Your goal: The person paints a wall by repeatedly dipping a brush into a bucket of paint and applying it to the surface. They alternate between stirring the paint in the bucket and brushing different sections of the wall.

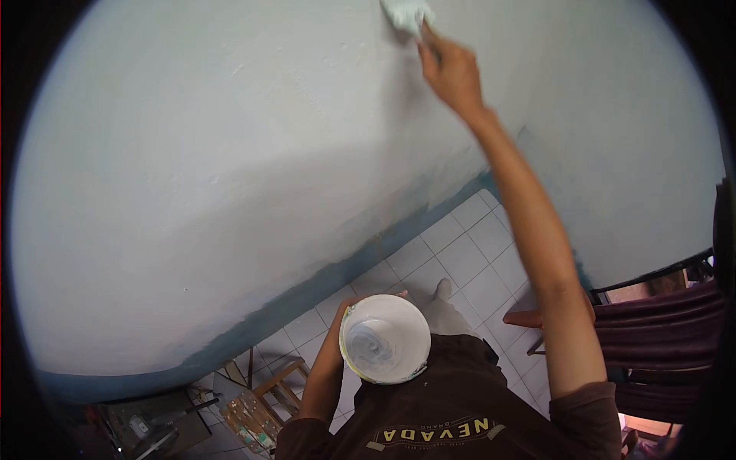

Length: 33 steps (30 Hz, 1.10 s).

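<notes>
At the top of the view, my right hand [454, 70] is closed around the handle of a paintbrush [408, 14], whose head is coated in white paint and lies against the pale wall [230, 115]. My right arm is stretched out. Near my chest, my left hand [346, 307] supports a white bucket [414, 337] from its side, its fingers mostly hidden behind the bucket. Some whitish paint shows inside the bucket, and smears mark its rim.
A blue-green band [307, 287] runs along the wall's bottom above white floor tiles [464, 249]. At the lower left are a paint-spattered wooden stool or ladder [249, 418] and a dark board with items. Dark red fabric [659, 326] hangs at the right.
</notes>
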Tool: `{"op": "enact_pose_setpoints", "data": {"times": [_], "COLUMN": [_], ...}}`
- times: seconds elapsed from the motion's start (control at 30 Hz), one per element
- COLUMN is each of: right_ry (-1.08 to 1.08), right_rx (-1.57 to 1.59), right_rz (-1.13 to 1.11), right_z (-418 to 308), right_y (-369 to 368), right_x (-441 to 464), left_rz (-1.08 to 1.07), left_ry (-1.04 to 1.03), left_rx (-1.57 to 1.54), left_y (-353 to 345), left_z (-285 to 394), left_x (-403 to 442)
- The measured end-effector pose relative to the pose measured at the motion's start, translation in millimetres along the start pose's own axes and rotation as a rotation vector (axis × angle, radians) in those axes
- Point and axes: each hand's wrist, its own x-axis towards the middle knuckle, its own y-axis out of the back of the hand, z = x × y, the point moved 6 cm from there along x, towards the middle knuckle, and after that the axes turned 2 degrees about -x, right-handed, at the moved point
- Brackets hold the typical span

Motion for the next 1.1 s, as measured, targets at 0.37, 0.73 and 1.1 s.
{"op": "enact_pose_setpoints", "data": {"times": [0.37, 0.73, 1.1], "right_ry": [-0.277, -0.213, -0.452], "right_rx": [-0.022, 0.133, 0.077], "right_rz": [-0.822, -0.269, -1.046], "right_z": [57, -1, 71], "right_y": [-62, 19, -89], "right_x": [-347, -150, -393], "left_rz": [-0.080, -0.158, 0.146], "left_ry": [-0.251, -0.258, -0.210], "left_rx": [-0.013, -0.502, -0.052], "left_y": [25, 34, 18], "left_z": [-33, -56, -73], "left_x": [4, 9, 58]}}
